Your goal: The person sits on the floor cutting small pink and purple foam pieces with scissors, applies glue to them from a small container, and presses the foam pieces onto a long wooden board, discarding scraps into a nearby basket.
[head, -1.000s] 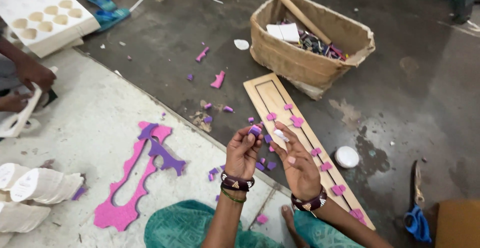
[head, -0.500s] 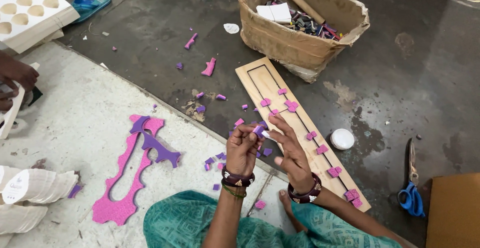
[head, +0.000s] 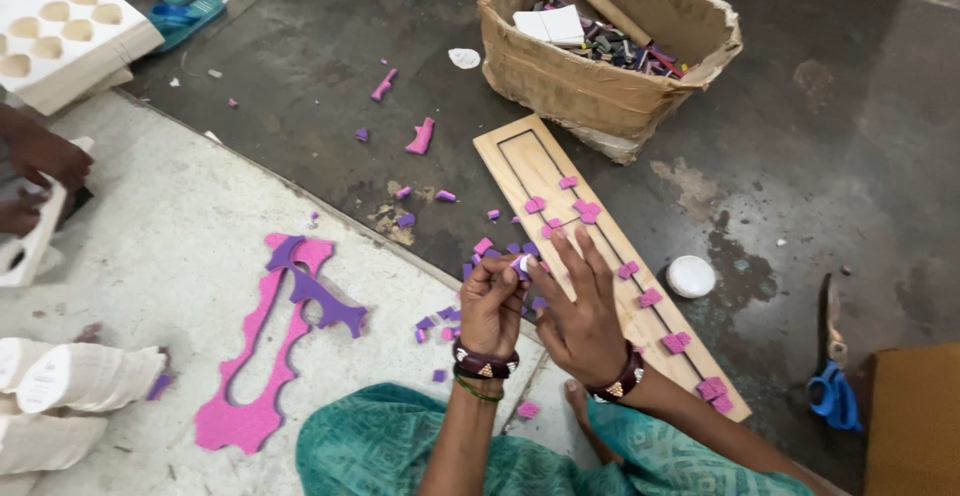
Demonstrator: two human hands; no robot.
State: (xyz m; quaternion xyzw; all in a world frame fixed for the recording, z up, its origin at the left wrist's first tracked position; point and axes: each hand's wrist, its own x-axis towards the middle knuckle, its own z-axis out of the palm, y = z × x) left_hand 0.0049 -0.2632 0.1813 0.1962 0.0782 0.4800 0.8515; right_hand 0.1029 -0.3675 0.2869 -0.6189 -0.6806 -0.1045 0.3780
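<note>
Both hands meet just above the near end of the long pale wooden board (head: pixel 560 191) lying on the floor. The left hand (head: pixel 492 306) pinches a small purple foam piece (head: pixel 522 264) at its fingertips, while the right hand (head: pixel 580 316), fingers spread and lightly curled, closes in from 3 o'clock and touches it. The piece looks feather-light, soft and squashy, so it is best gripped by its edges with fingertips only. More pink foam bits (head: pixel 585 211) dot the board at 12 o'clock; a pink-and-purple foam cutout sheet (head: pixel 280 336) lies at 9 o'clock.
</note>
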